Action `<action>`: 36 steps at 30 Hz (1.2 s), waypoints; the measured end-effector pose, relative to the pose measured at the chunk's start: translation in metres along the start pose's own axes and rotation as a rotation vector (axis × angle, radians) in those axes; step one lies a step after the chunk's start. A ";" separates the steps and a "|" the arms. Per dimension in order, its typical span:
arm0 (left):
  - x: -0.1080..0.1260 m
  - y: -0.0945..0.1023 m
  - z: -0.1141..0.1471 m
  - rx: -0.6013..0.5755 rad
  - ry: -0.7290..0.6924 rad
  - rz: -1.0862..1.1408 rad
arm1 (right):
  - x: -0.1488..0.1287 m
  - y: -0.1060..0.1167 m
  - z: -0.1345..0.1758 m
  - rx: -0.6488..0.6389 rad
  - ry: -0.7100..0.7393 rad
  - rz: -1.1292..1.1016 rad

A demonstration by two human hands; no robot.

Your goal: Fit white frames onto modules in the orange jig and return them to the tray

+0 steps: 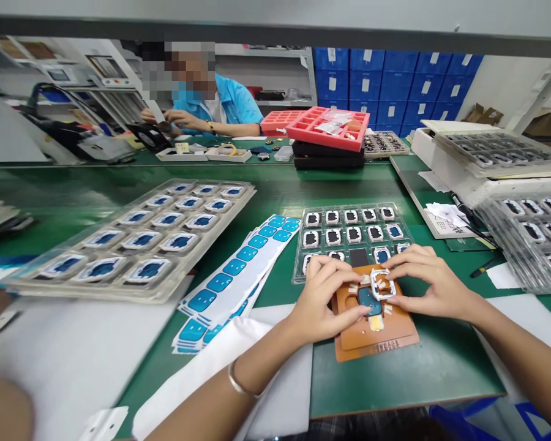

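My right hand (427, 278) holds a small white frame (382, 285) between thumb and fingers, tilted over an orange fixture plate (356, 343). On the plate lies a rounded blue piece (370, 300), with a yellow patch (375, 322) just below it. My left hand (324, 294) grips the plate's left side, its thumb at the lower edge of the blue piece and its fingertips above. Behind both hands is a clear tray (298, 269) of white frames, some with dark middles and some with blue. Sheets of blue stickers (234, 267) fan out to the left.
A larger tray (165, 291) of blue-centred frames lies at left, near another person's arm (0, 380). Stacked clear trays (509, 245) stand at right. Red trays (328, 131) sit at the back, where a co-worker (229, 104) works. A grey shelf edge (275, 24) crosses overhead.
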State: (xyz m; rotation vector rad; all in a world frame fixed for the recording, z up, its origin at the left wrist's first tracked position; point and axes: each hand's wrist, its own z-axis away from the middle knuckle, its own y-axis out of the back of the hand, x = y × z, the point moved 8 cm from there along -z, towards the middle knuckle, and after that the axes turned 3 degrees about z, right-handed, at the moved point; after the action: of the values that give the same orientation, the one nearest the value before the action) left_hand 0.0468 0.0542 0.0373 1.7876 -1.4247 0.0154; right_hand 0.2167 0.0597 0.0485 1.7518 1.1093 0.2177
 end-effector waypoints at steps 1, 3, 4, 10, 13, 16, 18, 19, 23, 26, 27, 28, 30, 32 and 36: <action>0.005 0.003 0.000 0.019 -0.045 -0.033 | -0.002 0.000 0.000 0.017 0.014 -0.003; 0.015 0.007 0.001 0.043 -0.107 -0.090 | -0.010 -0.002 0.001 0.045 0.054 -0.024; 0.017 0.008 0.001 0.041 -0.118 -0.110 | -0.013 -0.004 0.001 0.055 0.071 -0.034; 0.019 0.003 0.000 -0.063 -0.129 -0.201 | -0.023 -0.010 0.003 0.081 0.083 -0.009; 0.017 0.004 0.000 -0.054 -0.124 -0.211 | -0.022 -0.012 0.004 0.073 0.090 -0.009; 0.017 0.004 0.000 -0.041 -0.131 -0.210 | -0.019 -0.014 0.004 0.053 0.085 -0.005; 0.017 0.004 0.000 -0.039 -0.125 -0.203 | -0.018 -0.015 0.004 0.040 0.082 -0.002; 0.017 0.004 0.000 -0.041 -0.118 -0.197 | -0.018 -0.015 0.004 0.033 0.078 -0.001; 0.010 0.001 0.000 -0.073 -0.045 -0.162 | -0.016 -0.017 0.004 0.023 0.073 -0.030; -0.003 -0.006 -0.001 -0.156 0.091 -0.057 | -0.016 -0.019 0.005 0.040 0.086 -0.042; -0.006 -0.008 -0.001 -0.182 0.131 -0.021 | -0.016 -0.020 0.005 0.042 0.084 -0.048; -0.009 -0.010 0.000 -0.199 0.158 0.007 | -0.015 -0.021 0.005 0.043 0.080 -0.056; -0.013 -0.012 0.000 -0.194 0.182 0.036 | -0.013 -0.022 0.005 0.057 0.072 -0.072; -0.015 -0.011 0.001 -0.150 0.195 0.061 | -0.012 -0.021 0.005 0.089 0.073 -0.092; -0.014 -0.009 0.002 -0.081 0.167 0.115 | -0.009 -0.019 0.003 0.125 0.089 -0.242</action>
State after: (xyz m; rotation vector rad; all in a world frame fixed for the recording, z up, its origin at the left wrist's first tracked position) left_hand 0.0486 0.0646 0.0239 1.5987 -1.3864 0.1612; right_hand 0.2028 0.0523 0.0347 1.7111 1.4138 0.0797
